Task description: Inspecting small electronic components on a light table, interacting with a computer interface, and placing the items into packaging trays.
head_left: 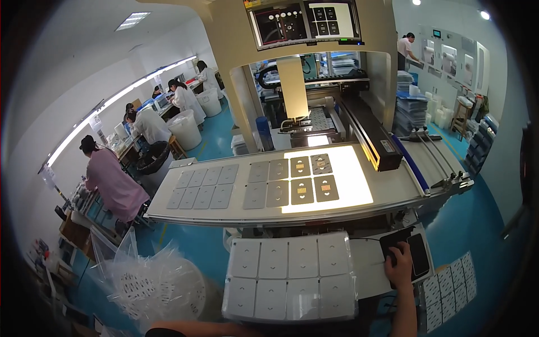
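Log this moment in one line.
Right hand: over flat black pad | left hand: out of view | grey rectangular sheet: left of pad | dark rectangular panels: on lit white tabletop

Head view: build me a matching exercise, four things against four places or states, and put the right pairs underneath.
Things
1. Right hand
2. Large sheet of eight pale cards
3. Lit panel
4. Heap of clear plastic

Places or states
A. Glowing bright around dark cards
B. On the black pad
C. At the picture's lower left
D. At the picture's lower middle

Right pairs: 1-B, 2-D, 3-A, 4-C
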A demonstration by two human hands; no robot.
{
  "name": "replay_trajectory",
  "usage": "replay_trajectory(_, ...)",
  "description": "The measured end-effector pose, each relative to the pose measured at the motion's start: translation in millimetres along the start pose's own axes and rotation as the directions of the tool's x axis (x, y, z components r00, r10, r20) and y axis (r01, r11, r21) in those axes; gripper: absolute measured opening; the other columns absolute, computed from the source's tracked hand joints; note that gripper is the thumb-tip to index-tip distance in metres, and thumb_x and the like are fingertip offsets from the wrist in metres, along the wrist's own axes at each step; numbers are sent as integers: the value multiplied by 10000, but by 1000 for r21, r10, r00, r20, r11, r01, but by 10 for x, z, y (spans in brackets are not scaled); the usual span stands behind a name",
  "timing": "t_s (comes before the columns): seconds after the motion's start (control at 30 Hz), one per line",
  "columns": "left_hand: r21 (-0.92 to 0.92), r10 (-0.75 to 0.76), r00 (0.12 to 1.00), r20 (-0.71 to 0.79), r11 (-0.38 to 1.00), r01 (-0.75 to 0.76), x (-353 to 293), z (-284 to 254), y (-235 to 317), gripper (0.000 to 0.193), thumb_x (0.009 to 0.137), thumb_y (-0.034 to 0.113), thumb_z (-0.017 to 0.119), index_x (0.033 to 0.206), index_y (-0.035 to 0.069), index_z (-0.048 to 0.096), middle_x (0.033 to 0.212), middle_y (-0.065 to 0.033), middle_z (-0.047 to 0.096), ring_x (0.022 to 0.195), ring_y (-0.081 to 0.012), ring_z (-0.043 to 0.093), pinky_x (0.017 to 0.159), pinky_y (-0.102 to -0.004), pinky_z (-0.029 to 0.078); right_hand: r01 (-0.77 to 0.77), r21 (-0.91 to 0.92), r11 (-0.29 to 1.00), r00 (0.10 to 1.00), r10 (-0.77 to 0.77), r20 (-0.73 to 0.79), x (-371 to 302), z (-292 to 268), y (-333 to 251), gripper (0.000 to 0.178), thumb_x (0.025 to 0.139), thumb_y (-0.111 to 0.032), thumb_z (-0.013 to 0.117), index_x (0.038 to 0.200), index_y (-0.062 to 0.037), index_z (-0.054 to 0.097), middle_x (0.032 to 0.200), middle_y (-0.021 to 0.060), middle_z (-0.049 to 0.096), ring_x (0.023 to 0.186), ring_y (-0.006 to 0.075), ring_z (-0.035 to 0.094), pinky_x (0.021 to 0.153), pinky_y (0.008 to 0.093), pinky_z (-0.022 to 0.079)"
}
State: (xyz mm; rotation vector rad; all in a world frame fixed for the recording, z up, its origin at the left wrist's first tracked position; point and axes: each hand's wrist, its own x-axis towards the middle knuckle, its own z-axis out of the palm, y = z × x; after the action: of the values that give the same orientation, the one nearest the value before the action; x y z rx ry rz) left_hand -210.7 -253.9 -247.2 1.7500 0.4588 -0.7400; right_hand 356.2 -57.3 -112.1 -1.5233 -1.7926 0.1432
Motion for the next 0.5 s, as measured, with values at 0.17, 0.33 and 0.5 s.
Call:
replay_trajectory(0.17,-7,6,1000,13,1000,-6,-93,-116,145,772,883,576,845,1450,83,671,1393,-243,691,1292,-400,626,1123,-577,462,-7,-17,1000,998,6,-66,-4,19,27,326,866,-52,766,1186,10,749,1373,287,612,1218,498,674,1005,529,588)
replay_trajectory(0.33,-24,8,1000,24,1000,-7,-130,-153,196,686,871,534,852,1359,71,715,1278,-236,723,1182,-385,652,1048,-575,487,8,-34,999,997,-10,-70,-13,26,41,322,865,-47,765,1182,11,750,1377,284,607,1210,491,678,988,528,594)
replay_trajectory(0.5,-40,9,999,36,999,-8,-120,-144,159,603,860,491,860,1268,59,759,1162,-229,756,1071,-370,679,972,-573,512,2,-3,1000,1000,-2,0,-14,28,40,345,841,-59,765,1183,-12,744,1381,297,612,1250,505,658,1048,534,568)
